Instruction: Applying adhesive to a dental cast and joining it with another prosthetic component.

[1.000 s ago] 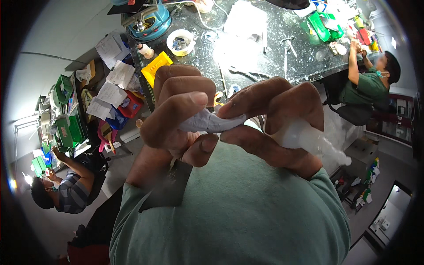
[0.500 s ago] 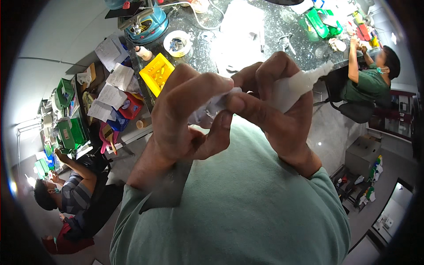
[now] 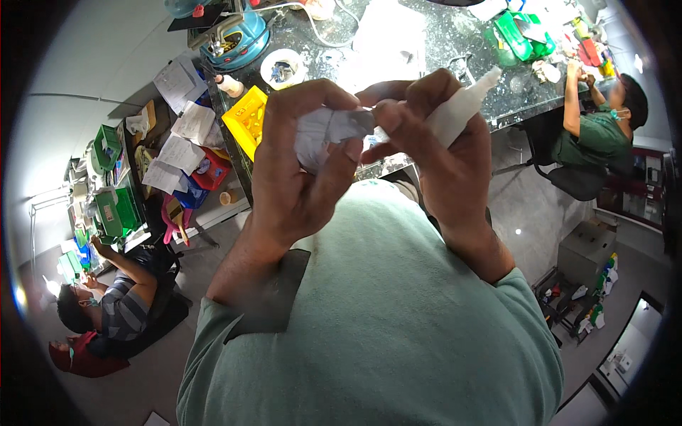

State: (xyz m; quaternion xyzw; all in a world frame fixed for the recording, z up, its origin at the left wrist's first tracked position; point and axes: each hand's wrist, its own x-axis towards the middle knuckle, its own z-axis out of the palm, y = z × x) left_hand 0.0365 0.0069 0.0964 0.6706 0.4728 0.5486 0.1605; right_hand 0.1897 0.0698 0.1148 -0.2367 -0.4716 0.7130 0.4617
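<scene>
Both hands are raised in front of my chest, close together. My left hand is closed around a pale white, creased, rounded piece; its exact kind is unclear. The thumb presses the near side and the fingers curl over the far side. In my right hand a white squeeze bottle with a tapered nozzle is tucked against the palm, nozzle pointing up and to the right. My right thumb and forefinger pinch at the right end of the pale piece, where a small greyish part shows.
Beyond the hands stands a dark speckled worktable with a yellow tray, a round white tub, a blue machine and a green bin. Co-workers sit at both sides. Papers lie at the left.
The pale piece has been turned and shows more of its creased side. Both hands have risen slightly, and the bottle has shifted left and tilted more upright.
</scene>
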